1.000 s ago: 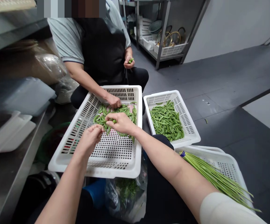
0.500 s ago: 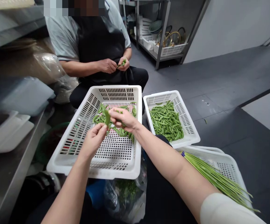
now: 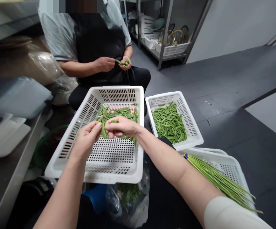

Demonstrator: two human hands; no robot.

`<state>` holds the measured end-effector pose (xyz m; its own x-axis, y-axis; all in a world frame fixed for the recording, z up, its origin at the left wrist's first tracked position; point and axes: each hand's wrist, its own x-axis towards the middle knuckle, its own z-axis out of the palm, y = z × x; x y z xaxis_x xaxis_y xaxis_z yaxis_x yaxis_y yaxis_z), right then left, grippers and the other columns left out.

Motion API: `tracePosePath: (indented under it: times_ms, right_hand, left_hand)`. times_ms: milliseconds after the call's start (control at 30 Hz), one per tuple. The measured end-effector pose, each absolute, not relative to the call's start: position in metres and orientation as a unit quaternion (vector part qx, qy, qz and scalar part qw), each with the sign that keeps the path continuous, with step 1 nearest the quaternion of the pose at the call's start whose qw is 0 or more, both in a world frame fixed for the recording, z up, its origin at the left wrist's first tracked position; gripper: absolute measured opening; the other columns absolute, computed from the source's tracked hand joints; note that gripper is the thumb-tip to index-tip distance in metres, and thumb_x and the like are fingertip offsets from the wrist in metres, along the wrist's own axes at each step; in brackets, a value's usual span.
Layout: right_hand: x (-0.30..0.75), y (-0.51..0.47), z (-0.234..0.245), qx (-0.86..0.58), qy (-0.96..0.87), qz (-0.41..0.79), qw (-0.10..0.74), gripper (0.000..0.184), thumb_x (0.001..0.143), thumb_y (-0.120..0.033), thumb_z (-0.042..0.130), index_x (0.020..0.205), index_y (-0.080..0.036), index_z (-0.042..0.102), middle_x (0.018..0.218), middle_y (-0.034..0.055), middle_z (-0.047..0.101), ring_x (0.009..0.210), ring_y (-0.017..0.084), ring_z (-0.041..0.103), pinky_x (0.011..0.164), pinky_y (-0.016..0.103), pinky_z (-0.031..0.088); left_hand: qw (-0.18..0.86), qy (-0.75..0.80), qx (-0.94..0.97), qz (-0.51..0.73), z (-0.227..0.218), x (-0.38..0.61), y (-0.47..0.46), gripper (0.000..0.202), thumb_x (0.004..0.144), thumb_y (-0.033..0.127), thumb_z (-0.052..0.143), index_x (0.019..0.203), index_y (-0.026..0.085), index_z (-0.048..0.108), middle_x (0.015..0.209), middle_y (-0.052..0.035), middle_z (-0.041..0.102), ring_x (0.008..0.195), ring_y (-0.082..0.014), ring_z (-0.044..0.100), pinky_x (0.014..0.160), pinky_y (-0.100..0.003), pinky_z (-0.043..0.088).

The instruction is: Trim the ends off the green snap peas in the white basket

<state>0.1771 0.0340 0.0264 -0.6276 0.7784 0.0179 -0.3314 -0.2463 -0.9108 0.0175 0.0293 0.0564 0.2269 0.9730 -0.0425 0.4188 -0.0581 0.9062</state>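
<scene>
Both my hands hold one green pea pod point(image 3: 103, 129) above a large white slotted basket point(image 3: 100, 163). My left hand point(image 3: 86, 138) pinches its left side and my right hand point(image 3: 121, 127) pinches its top, fingers closed. A loose pile of pea pods point(image 3: 121, 114) lies at the basket's far end, just beyond my hands.
A smaller white basket point(image 3: 192, 133) at right holds many pods. Long green stalks point(image 3: 220, 183) lie in a third basket point(image 3: 235, 170) at lower right. A person sitting opposite holds a pod point(image 3: 121, 62) in both hands. A steel counter with trays point(image 3: 6, 136) runs along the left; a wire rack point(image 3: 166, 44) stands behind.
My hands picked a pod out of the pile, lifted it and now hold it between them. The person opposite drew a hand back from the basket and brought both hands together at the lap.
</scene>
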Motion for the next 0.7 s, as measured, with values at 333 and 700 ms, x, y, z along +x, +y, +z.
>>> tracePosePath:
  times_ms: [333,700]
  right_hand:
    - [0.172,0.041,0.025,-0.356,-0.369,0.690,0.510,0.030,0.079,-0.032,0.067,0.061,-0.016,0.049,0.045,-0.0066,0.048,0.035,0.001,0.033,0.033,0.013,0.024]
    - [0.220,0.061,0.033,-0.277,-0.061,0.684,0.672,0.025,0.091,-0.034,0.051,0.074,-0.015,0.053,0.061,-0.0011,0.059,0.053,0.007,0.056,0.048,0.018,0.050]
  left_hand:
    - [0.496,0.486,0.644,0.321,0.054,0.021,0.026,0.027,0.074,0.039,0.055,0.058,0.021,0.044,0.048,0.0054,0.031,0.044,-0.0087,0.026,0.042,-0.022,0.021]
    - [0.348,0.555,0.753,-0.052,-0.023,0.031,0.066,0.022,0.076,0.032,0.041,0.067,0.019,0.057,0.061,-0.0035,0.062,0.061,-0.0184,0.058,0.057,-0.028,0.044]
